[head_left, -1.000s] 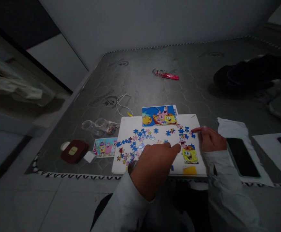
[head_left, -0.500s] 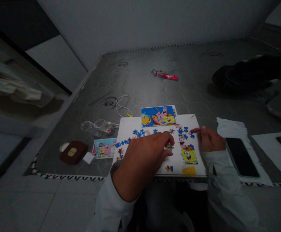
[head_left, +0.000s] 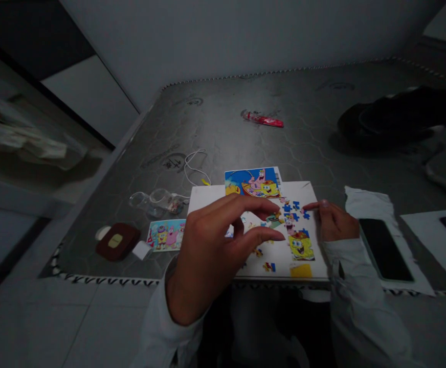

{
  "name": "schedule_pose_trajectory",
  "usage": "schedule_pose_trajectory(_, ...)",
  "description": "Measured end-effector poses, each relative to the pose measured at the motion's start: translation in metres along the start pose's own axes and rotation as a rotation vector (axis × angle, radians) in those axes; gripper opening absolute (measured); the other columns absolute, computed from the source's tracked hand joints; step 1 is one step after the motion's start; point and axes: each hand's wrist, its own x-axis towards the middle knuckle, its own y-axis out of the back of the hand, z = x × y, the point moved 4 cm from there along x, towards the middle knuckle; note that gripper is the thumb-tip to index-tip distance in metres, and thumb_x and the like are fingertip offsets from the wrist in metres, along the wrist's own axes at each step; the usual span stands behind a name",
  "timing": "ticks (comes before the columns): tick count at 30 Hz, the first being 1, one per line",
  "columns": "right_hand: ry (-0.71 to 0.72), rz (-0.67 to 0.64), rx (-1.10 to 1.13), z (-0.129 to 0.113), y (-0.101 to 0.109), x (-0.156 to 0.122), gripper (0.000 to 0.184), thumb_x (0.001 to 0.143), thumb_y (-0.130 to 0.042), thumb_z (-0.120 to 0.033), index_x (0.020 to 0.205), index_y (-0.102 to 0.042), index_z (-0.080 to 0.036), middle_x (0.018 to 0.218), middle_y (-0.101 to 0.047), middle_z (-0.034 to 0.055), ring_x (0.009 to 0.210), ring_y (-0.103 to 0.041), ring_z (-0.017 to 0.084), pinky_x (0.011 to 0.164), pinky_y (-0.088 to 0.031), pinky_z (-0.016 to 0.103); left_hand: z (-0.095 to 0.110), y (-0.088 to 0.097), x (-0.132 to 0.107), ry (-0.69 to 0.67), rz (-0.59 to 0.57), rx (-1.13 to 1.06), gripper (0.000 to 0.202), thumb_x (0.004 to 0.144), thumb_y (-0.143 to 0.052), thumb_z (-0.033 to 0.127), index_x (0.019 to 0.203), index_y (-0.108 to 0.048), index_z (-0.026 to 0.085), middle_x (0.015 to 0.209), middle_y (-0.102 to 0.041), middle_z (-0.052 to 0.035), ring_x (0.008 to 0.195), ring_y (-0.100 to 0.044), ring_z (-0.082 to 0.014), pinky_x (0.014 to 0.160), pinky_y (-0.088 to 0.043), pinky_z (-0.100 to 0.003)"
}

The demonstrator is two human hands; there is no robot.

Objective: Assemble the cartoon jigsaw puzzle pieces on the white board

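On a white board (head_left: 209, 194), my left hand (head_left: 215, 245) curves its thumb and index finger around a greenish puzzle piece (head_left: 272, 221). Those two fingertips are apart, with a gap between them and the piece. My right hand (head_left: 338, 222) rests at the board's right edge, index finger stretched to a small blue puzzle piece (head_left: 305, 214), the other fingers curled. Just left of it lies a joined yellow puzzle section (head_left: 300, 246) with a cartoon face. A loose puzzle piece (head_left: 269, 267) lies near the front edge. My left hand hides much of the board's left side.
A cartoon picture card (head_left: 263, 183) lies at the board's back edge, another card (head_left: 169, 235) at its left. Further left are a brown case (head_left: 118, 241) and clear plastic containers (head_left: 157, 202). A phone (head_left: 386, 250) lies on white paper at right. A red object (head_left: 263, 120) lies farther back.
My left hand's thumb and index finger have spread from a near pinch, and the fingertips have shifted slightly right. The greenish piece appears farther back on the board. My right hand stays put.
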Motion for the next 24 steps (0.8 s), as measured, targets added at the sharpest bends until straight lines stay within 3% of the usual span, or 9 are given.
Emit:
schedule_pose_trajectory(9, 0.012, 0.0, -0.004, 0.005, -0.003, 0.001, 0.067, 0.102, -0.03, -0.065, 0.087, -0.08, -0.022, 0.069, -0.064, 0.006, 0.055, -0.052, 0.018, 0.057, -0.036, 0.034, 0.0, 0.0, -0.001, 0.007, 0.024, 0.014, 0.017, 0.079, -0.083, 0.025, 0.093, -0.074, 0.024, 0.086, -0.076, 0.0061, 0.06, -0.06, -0.0051, 0.056, -0.048, -0.015)
schedule_pose_trajectory(17, 0.025, -0.011, -0.02, 0.001, 0.0, 0.001, 0.067, 0.103, -0.029, -0.062, 0.087, -0.08, -0.021, 0.068, -0.064, 0.0058, 0.053, -0.05, 0.017, 0.055, -0.035, 0.033, -0.003, 0.0, 0.0, 0.054, 0.035, 0.025, 0.018, 0.08, -0.082, 0.025, 0.096, -0.074, 0.025, 0.092, -0.077, 0.007, 0.059, -0.06, -0.0045, 0.062, -0.051, -0.015)
schedule_pose_trajectory(24, 0.035, -0.002, 0.008, 0.007, -0.003, 0.0, 0.065, 0.103, -0.031, -0.063, 0.088, -0.079, -0.023, 0.071, -0.066, 0.0051, 0.054, -0.052, 0.017, 0.055, -0.035, 0.033, -0.039, 0.01, 0.001, 0.341, -0.099, 0.252, 0.018, 0.088, -0.073, 0.027, 0.106, -0.077, 0.029, 0.097, -0.079, 0.0046, 0.062, -0.065, -0.0114, 0.068, -0.052, -0.026)
